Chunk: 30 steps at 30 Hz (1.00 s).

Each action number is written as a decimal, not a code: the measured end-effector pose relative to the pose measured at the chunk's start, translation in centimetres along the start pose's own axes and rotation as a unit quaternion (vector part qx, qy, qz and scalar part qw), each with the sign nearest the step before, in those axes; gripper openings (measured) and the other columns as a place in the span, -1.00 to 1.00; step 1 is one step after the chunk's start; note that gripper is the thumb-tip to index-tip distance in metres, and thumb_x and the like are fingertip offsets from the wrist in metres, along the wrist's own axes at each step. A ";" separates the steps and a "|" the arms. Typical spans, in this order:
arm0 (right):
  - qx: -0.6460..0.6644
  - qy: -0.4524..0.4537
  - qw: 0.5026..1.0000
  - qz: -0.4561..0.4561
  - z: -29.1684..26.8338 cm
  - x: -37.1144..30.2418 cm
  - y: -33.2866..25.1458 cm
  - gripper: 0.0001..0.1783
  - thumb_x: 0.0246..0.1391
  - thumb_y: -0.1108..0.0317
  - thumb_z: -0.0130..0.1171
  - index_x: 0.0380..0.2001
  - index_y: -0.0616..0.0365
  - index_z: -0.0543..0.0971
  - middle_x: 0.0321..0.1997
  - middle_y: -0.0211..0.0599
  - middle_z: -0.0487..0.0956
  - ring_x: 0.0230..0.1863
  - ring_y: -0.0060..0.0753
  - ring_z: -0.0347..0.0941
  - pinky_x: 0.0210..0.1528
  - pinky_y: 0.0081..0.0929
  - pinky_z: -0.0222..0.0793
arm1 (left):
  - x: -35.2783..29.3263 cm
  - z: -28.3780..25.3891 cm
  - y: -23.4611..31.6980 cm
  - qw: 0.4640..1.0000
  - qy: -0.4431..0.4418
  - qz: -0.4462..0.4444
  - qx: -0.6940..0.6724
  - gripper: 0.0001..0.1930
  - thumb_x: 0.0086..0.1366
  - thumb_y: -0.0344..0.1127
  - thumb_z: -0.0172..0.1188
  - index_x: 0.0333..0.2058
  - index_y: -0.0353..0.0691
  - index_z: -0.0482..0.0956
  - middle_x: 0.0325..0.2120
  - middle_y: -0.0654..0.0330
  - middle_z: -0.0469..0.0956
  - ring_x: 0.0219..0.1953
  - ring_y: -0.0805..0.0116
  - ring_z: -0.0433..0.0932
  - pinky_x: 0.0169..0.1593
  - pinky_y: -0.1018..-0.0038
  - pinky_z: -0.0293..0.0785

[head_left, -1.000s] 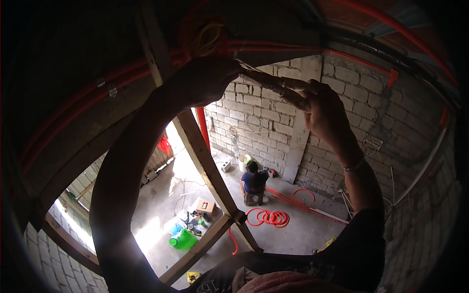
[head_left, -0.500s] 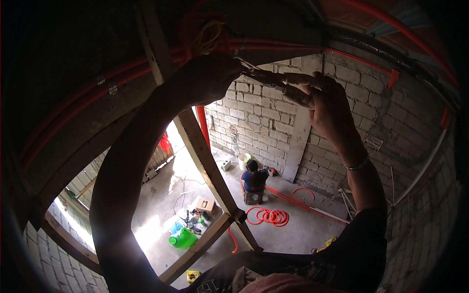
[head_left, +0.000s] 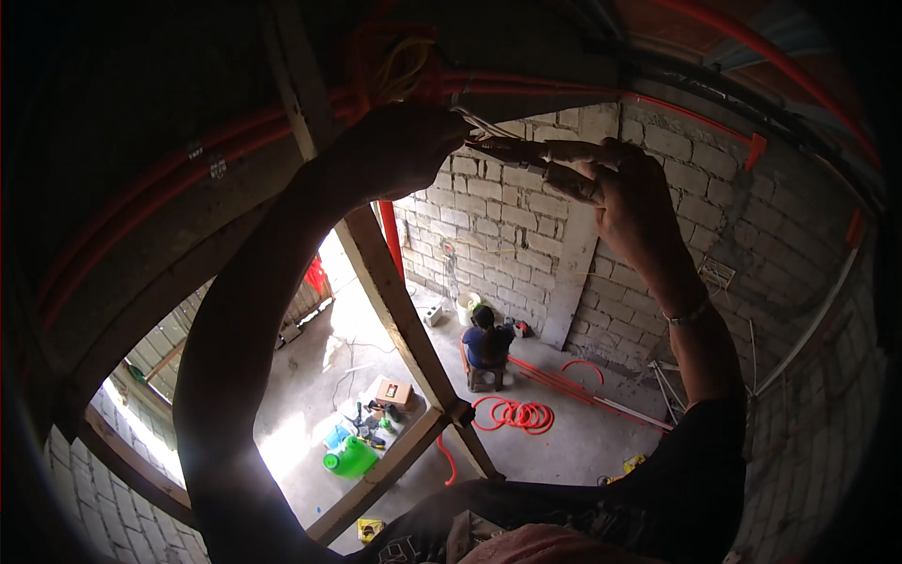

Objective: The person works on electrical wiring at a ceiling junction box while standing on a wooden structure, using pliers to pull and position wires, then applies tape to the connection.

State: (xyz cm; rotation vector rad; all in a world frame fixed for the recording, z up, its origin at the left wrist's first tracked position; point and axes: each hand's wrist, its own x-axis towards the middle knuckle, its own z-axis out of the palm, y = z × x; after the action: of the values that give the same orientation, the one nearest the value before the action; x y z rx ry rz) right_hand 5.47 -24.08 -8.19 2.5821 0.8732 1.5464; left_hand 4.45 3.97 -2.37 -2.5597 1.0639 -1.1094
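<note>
Both my arms are raised overhead. My right hand [head_left: 634, 193] is wrapped around the handles of a pair of pliers [head_left: 512, 150], whose jaws point left. The tips of the pliers meet the fingers of my left hand [head_left: 409, 146], which are closed in deep shadow. Thin light-coloured wires [head_left: 484, 123] come out beside the left fingers, just above the pliers. Whether the jaws grip a wire is too dark to make out. An orange box [head_left: 395, 61] with yellow wires in it sits above my left hand.
Orange conduits [head_left: 188, 155] run along the ceiling. A wooden frame [head_left: 385, 301] stands below my arms. On the floor far below, a person [head_left: 486, 340] sits near coiled orange tubing [head_left: 515, 415]. A green jug [head_left: 352, 458], a cardboard box [head_left: 393, 391] and tools lie at the left.
My hands and the pliers stay almost in place. Slightly more of the light wires shows above the pliers. The person below has shifted a little.
</note>
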 end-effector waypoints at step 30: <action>0.019 0.058 0.998 -0.001 0.9 -0.6 -0.8 -0.66 -0.18 0.61 0.15 -0.21 0.22 0.54 -0.18 -0.19 0.51 -0.07 -0.16 0.45 -0.01 -0.34 0.42 | -0.1 -0.2 0.3 1.000 0.014 0.010 -0.008 -0.76 0.32 -0.27 -0.06 -0.07 -0.13 0.43 -0.28 0.12 0.50 -0.25 0.22 0.53 -0.19 0.35 0.49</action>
State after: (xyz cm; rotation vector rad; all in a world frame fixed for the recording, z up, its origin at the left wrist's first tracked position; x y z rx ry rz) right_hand 5.60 -23.49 -9.32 2.5378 0.9236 1.7110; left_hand 4.08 3.81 -2.41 -2.5482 1.1064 -1.1392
